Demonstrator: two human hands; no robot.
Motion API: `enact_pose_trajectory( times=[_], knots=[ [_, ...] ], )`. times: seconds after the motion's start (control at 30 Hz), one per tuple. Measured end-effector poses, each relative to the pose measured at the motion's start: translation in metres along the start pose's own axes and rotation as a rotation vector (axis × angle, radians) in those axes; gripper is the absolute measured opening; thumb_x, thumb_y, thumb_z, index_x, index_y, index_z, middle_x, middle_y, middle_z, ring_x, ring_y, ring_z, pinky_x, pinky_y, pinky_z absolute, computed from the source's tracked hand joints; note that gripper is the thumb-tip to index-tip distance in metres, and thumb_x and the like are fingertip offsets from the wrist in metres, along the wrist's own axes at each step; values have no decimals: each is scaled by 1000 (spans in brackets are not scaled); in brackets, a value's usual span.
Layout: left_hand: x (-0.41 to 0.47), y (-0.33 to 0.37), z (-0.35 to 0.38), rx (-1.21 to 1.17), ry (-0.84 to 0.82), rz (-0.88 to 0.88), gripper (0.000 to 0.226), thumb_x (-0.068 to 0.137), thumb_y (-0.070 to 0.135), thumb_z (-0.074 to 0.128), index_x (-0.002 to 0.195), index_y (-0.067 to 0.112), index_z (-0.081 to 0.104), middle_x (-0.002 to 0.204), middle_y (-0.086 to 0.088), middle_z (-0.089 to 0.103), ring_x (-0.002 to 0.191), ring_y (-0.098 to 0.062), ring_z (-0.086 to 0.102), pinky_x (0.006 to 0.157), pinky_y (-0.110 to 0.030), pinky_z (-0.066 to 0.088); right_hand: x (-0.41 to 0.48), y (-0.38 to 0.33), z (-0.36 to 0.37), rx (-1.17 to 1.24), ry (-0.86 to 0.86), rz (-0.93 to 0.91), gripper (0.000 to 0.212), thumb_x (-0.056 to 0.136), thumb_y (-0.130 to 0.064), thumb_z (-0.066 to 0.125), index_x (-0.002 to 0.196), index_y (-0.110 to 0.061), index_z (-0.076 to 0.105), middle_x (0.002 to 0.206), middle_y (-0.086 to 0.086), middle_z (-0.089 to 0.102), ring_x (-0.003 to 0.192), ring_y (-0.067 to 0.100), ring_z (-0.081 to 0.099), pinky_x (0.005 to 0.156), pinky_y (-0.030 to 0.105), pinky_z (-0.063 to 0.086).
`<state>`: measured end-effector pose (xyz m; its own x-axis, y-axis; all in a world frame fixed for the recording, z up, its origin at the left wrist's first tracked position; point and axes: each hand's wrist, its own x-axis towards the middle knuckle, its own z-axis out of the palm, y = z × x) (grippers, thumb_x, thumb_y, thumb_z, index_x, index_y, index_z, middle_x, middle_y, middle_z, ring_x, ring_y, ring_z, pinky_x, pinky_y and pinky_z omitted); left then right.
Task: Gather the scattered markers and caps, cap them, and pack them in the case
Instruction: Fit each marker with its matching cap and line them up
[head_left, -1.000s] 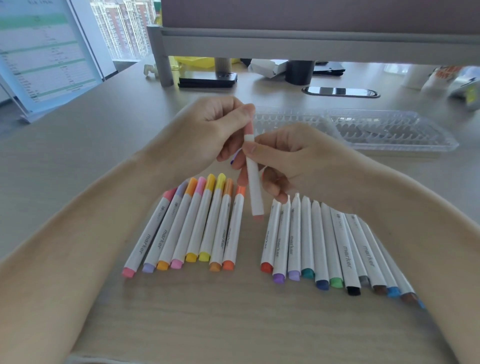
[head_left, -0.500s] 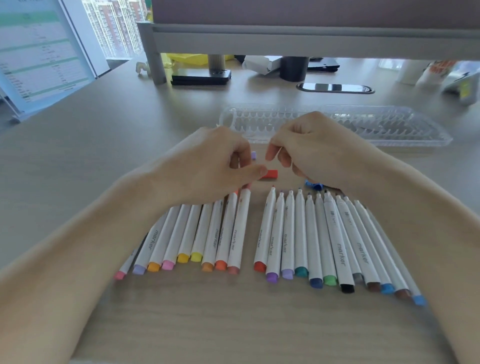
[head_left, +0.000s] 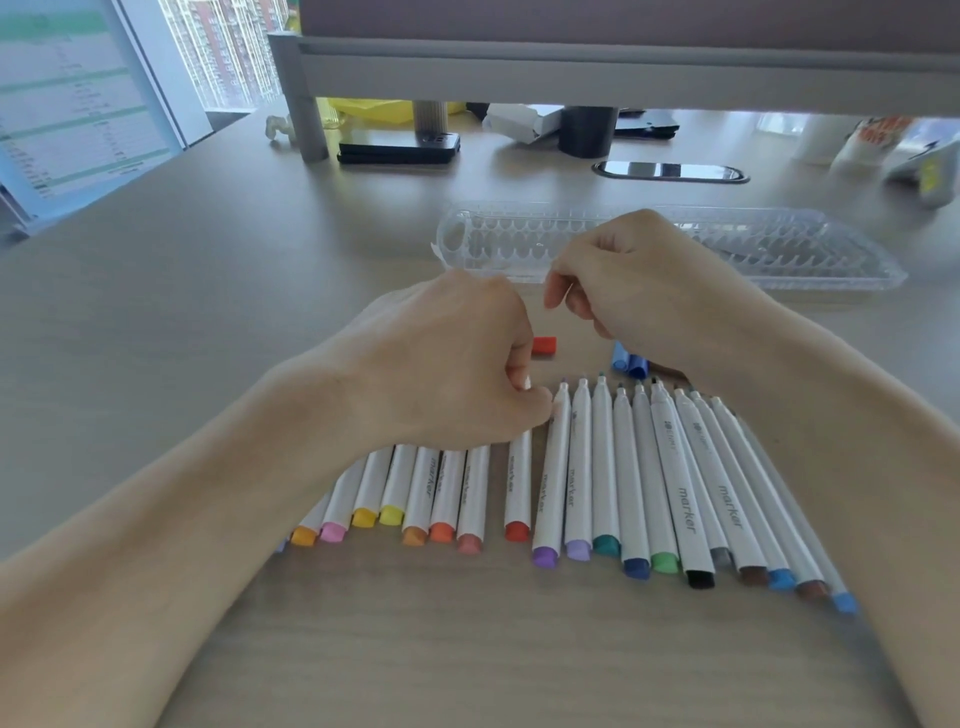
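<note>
Pale wooden worktop (head_left: 467, 649) carries twenty markers: eight in a left row (head_left: 426, 483), eleven uncapped in a right row (head_left: 644, 467), and one red-ended marker (head_left: 518, 483) between them, its top clamped in the curled grip of the left hand (head_left: 447, 364). Above, the right hand (head_left: 639, 280) curls; whether it holds anything cannot be told. One red cap (head_left: 544, 345) and two blue caps (head_left: 621, 357) lie near the clear case (head_left: 779, 249).

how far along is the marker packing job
Done: markers lined up in rows. In hand: left hand grips the red marker; a red cap and blue caps lie loose. Left: the right row's tips are bare, and the case holds no markers.
</note>
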<state>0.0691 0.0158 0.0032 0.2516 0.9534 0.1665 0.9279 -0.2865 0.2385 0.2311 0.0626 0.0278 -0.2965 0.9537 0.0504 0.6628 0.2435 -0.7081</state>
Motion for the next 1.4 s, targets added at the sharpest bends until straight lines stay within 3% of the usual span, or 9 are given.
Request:
enact_pose_trajectory(
  times=[0.33,0.5,0.7,0.8,0.9,1.0,1.13,1.27,1.4],
  knots=[
    [5,8,2,6,23,-91,37,69,52,57,51,22,49,55,8,57,72,-16,69,56,-31,52,3,1,1,12,31,20,36,93,-27,49,63,-18,67,64,8,57,55,19,47,56,31,40],
    [12,1,-11,-288,111,-205,46,74,49,65,47,12,60,36,5,44,38,-6,46,42,-27,43,8,2,-2,170,137,36,34,98,-28,51,73,-17,72,62,-3,65,49,15,48,51,28,38],
    [21,-9,-14,-555,327,-203,46,98,35,63,72,-2,74,42,0,42,36,-8,36,41,-12,35,0,-1,-3,527,-323,158,38,102,-36,47,115,-6,67,93,8,79,53,15,53,47,25,42],
    [24,-11,-8,-531,350,-142,40,100,36,63,70,12,75,50,-5,57,44,-8,46,47,-18,44,-1,-2,-5,637,-428,161,37,103,-29,44,119,-3,65,93,12,78,59,20,55,50,25,45],
    [25,-15,-5,-507,336,-110,32,102,35,60,79,18,73,49,8,55,45,-3,46,52,-17,44,0,0,-4,641,-376,156,29,104,-20,51,113,1,69,82,9,74,68,26,58,73,40,55],
    [25,-19,-2,-448,308,-92,27,100,38,62,83,20,71,54,14,56,50,-3,49,55,-22,44,2,3,-5,521,-241,144,24,104,-19,56,108,-2,72,79,8,67,56,16,53,56,29,52],
    [21,-17,1,-243,123,-65,18,85,49,76,94,35,70,83,20,60,73,4,54,62,-17,35,7,8,-9,399,-77,160,22,104,-24,57,104,-11,75,69,-2,71,66,18,55,59,30,47],
    [20,-12,4,-146,47,-78,14,86,45,77,93,34,71,90,21,52,87,-4,48,65,-7,29,6,7,-5,320,-91,129,25,104,-27,55,98,-14,77,74,0,72,52,11,53,55,27,46],
    [19,-11,5,-165,-29,-91,10,92,43,71,90,34,68,105,11,57,97,-5,51,76,-20,34,8,7,-6,276,-64,119,25,104,-28,55,94,-17,76,64,-7,71,44,6,50,50,23,45]
  ],
)
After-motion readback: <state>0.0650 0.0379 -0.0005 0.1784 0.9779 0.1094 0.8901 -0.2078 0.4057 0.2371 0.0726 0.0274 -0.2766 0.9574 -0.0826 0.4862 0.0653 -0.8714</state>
